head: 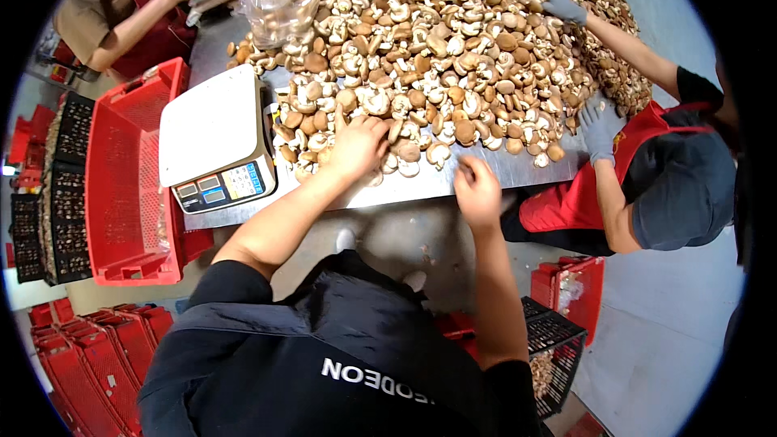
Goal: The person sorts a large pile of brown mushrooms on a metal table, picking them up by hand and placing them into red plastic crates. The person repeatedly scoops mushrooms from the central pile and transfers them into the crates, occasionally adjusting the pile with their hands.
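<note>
A large heap of brown-capped shiitake mushrooms (461,60) with pale stems covers much of a metal table (419,189). My left hand (359,144) reaches into the near edge of the heap, its fingers touching mushrooms. What lies under those fingers is hidden, so I cannot tell if it grips one. Over the table's front edge, to the right, is my right hand (478,191). It is slightly blurred, with loosely bent fingers and nothing visible between them. A digital weighing scale (212,127) with a bare white platform stands left of my left hand.
A red plastic crate (124,194) sits left of the scale. Behind the scale rests a mushroom-filled clear bag (282,9). At right, a co-worker's gloved hands (558,1) touch the heap; another person's arm (152,12) reaches in at upper left. A black crate (555,340) stands low right.
</note>
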Motion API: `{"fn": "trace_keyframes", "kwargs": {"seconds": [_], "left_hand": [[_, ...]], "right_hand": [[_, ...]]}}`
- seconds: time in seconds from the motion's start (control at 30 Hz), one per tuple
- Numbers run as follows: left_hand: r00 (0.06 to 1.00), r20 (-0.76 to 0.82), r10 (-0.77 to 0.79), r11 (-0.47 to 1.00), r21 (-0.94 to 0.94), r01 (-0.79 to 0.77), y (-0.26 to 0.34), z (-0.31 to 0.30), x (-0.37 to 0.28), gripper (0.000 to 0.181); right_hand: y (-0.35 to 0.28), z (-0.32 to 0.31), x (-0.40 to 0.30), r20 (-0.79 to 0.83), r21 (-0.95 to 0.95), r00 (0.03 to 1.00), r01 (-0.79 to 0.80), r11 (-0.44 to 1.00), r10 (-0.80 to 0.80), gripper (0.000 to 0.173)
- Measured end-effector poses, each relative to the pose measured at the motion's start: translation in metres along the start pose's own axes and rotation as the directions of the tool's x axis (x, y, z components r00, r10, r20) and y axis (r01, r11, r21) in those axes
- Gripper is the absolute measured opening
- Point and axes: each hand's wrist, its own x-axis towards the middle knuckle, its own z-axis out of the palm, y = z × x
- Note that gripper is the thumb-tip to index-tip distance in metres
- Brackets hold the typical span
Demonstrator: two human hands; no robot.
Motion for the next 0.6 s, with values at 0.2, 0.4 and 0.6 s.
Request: {"fn": "trace_keyframes", "kwargs": {"seconds": [0.2, 0.4, 0.6], "left_hand": [[0.979, -0.201, 0.009, 0.989, -0.143, -0.038, -0.04, 0.003, 0.009, 0.012], [0.948, -0.274, -0.161, 0.983, -0.135, 0.128, -0.075, 0.008, 0.03, 0.011], [0.884, -0.284, -0.371, 0.898, -0.352, 0.264, -0.095, -0.021, 0.031, 0.014]], "right_hand": [[0.01, 0.076, 0.05, 0.104, -0.582, 0.988, -0.03, 0.813, 0.111, 0.033], [0.014, 0.061, 0.052, 0.166, -0.452, 0.978, 0.193, 0.871, -0.13, 0.025], [0.02, -0.018, 0.012, -0.101, -0.35, 0.991, 0.052, 0.935, -0.093, 0.033]]}}
